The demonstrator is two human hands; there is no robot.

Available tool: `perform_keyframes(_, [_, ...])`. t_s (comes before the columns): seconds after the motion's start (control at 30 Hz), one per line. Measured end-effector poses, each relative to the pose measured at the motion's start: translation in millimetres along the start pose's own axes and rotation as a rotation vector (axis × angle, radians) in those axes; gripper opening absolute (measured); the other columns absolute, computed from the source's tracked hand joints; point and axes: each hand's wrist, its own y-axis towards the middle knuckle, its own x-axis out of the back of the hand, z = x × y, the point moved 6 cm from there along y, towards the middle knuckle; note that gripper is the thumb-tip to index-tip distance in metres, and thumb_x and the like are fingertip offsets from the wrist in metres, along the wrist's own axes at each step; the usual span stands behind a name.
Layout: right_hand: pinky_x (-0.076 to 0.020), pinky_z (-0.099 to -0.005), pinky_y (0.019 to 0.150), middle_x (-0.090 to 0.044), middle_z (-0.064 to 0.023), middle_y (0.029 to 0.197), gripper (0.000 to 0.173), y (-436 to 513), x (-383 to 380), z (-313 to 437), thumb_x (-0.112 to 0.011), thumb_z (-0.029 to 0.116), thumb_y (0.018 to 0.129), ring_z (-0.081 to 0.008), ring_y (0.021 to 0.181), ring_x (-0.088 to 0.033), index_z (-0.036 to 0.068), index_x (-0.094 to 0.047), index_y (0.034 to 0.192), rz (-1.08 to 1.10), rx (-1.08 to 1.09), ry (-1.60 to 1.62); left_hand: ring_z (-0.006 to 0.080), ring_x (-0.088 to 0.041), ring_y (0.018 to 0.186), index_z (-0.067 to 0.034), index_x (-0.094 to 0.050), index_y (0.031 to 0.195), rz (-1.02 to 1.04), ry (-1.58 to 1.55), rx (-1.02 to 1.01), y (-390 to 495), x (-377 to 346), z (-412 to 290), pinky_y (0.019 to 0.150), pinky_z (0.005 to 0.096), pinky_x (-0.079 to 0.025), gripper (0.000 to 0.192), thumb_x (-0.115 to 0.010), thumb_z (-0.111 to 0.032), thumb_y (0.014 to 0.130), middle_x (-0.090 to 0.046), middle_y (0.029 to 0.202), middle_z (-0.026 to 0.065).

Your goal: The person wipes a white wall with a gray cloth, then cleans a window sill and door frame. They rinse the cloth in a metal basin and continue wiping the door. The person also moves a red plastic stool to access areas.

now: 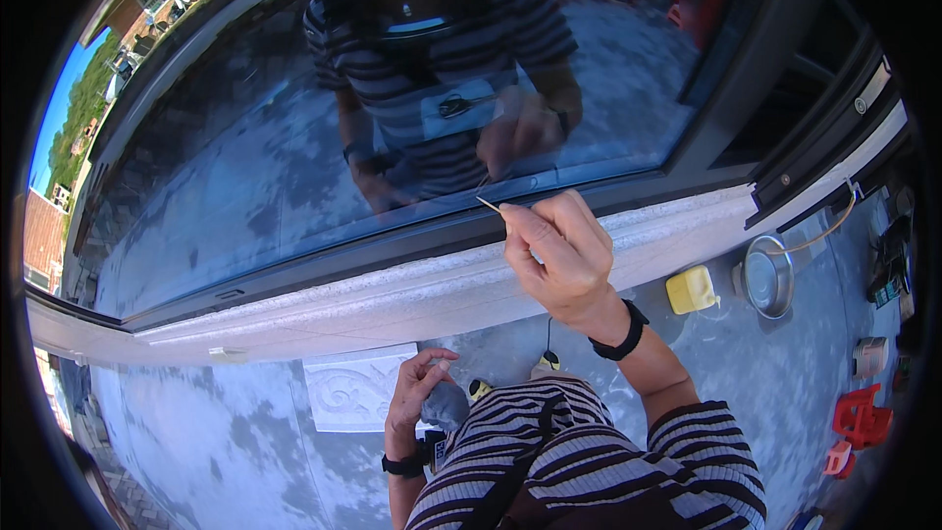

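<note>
My right hand [563, 258] pinches a thin light stick [489, 204] between thumb and fingers; its tip is at the lower edge of a dark window pane [331, 184], just above the dark window frame [309, 265]. Down near my waist, my left hand [419, 390] holds a bunched grey cloth [444, 406] in its palm. The glass reflects my striped shirt, both arms and my right hand. Both wrists wear black bands.
A pale stone sill [441, 280] runs under the frame. On the concrete floor lie a carved white panel [353, 390], a yellow jug [692, 289], a metal basin [767, 277] with a hose [824, 232], and red plastic stools [861, 416] at the right.
</note>
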Motion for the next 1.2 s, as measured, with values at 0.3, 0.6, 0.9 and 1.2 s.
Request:
perform_keyframes(0.3, [-0.0407, -0.0282, 0.052, -0.05, -0.0074, 0.074, 0.026, -2, -2, -6, -0.069, -0.009, 0.064, -0.0197, 0.063, -0.048, -0.003, -0.067, 0.088, 0.127, 0.044, 0.002, 0.0054, -0.055, 0.06, -0.003, -0.063, 0.109, 0.008, 0.01, -0.002, 1, -3, -3, 0.056, 0.0193, -0.041, 0.026, -0.06, -0.023, 0.092, -0.064, 0.068, 0.0031])
perform_keyframes(0.6, [-0.0414, -0.0296, 0.054, -0.048, -0.0084, 0.078, 0.024, 5, -3, -6, -0.069, -0.008, 0.065, -0.0209, 0.067, -0.048, -0.003, -0.066, 0.089, 0.225, 0.056, -0.044, 0.0054, -0.055, 0.06, -0.003, -0.063, 0.109, 0.015, 0.018, -0.018, 6, -5, -4, 0.056, 0.0191, -0.041, 0.027, -0.06, -0.024, 0.092, -0.063, 0.068, 0.0026])
perform_keyframes(0.9, [-0.0403, -0.0296, 0.053, -0.05, -0.0086, 0.076, 0.022, 6, -7, -7, -0.07, -0.009, 0.068, -0.0213, 0.066, -0.049, -0.002, -0.068, 0.089, 0.236, 0.02, -0.029, 0.0053, -0.055, 0.061, -0.003, -0.063, 0.108, 0.012, 0.045, -0.022, 10, -5, -2, 0.056, 0.0191, -0.04, 0.027, -0.06, -0.025, 0.092, -0.063, 0.068, 0.002])
perform_keyframes(1.2, [-0.0373, -0.0254, 0.05, -0.053, -0.0072, 0.074, 0.022, 5, 3, -17, -0.071, -0.01, 0.068, -0.017, 0.062, -0.05, 0.0, -0.071, 0.088, 0.134, -0.182, 0.227, 0.0061, -0.054, 0.058, -0.002, -0.062, 0.108, 0.043, 0.012, -0.072, 14, -6, -3, 0.054, 0.0194, -0.041, 0.025, -0.058, -0.021, 0.093, -0.063, 0.069, 0.004])
